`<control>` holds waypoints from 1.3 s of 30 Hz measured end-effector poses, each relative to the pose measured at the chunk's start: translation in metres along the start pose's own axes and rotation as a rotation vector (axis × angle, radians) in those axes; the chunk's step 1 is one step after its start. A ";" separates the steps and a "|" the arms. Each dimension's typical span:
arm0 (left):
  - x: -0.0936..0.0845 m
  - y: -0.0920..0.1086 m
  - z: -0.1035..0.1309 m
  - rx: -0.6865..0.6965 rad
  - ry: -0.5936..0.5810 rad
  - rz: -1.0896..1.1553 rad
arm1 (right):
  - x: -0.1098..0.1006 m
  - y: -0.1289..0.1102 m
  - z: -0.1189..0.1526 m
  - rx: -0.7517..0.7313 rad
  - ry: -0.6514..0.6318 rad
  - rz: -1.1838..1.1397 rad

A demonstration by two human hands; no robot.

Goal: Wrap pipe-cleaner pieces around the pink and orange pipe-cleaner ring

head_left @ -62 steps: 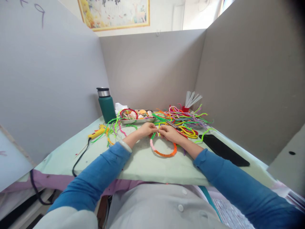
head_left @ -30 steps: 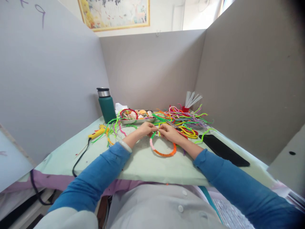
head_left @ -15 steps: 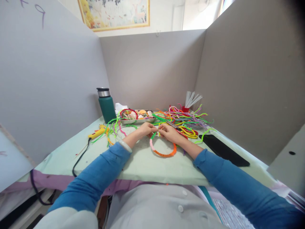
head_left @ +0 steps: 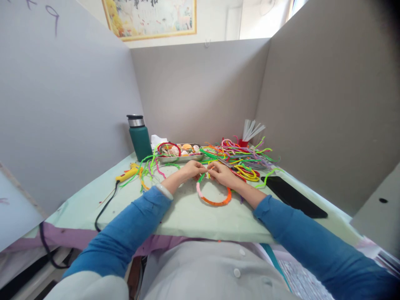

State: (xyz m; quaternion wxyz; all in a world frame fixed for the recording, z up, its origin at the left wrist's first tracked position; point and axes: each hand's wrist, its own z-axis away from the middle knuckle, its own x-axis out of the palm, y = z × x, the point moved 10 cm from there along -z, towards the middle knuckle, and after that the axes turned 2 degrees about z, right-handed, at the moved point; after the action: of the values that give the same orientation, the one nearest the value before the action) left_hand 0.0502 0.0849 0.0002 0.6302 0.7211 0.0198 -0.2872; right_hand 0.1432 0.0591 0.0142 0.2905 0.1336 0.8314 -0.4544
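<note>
A ring wrapped in fuzzy pipe cleaner (head_left: 215,203), orange, pink and green along its length, hangs or rests just below my hands over the table. At the ring's far side, my left hand (head_left: 193,169) pinches it near the green stretch. My right hand (head_left: 220,172) is closed right beside it, thumb and fingertips pressed together at the same spot. The fingertips of both hands almost meet, and they hide the top of the ring. A small yellow bit shows between them.
Behind my hands lie a metal tray of shells (head_left: 187,158) and a heap of loose pipe cleaners (head_left: 243,150). A green bottle (head_left: 140,139) and a yellow glue gun (head_left: 127,173) with its cord are at left. A black phone-like slab (head_left: 293,196) lies at right, and white sticks (head_left: 251,130) stand in a red cup.
</note>
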 end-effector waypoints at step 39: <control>0.003 0.006 0.004 0.029 -0.007 -0.113 | 0.002 0.005 -0.001 -0.004 -0.015 0.025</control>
State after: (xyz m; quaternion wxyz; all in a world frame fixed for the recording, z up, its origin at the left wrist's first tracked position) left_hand 0.0534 0.0786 0.0044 0.6023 0.7270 0.0541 -0.3251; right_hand 0.1434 0.0626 0.0102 0.3027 0.1401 0.8283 -0.4502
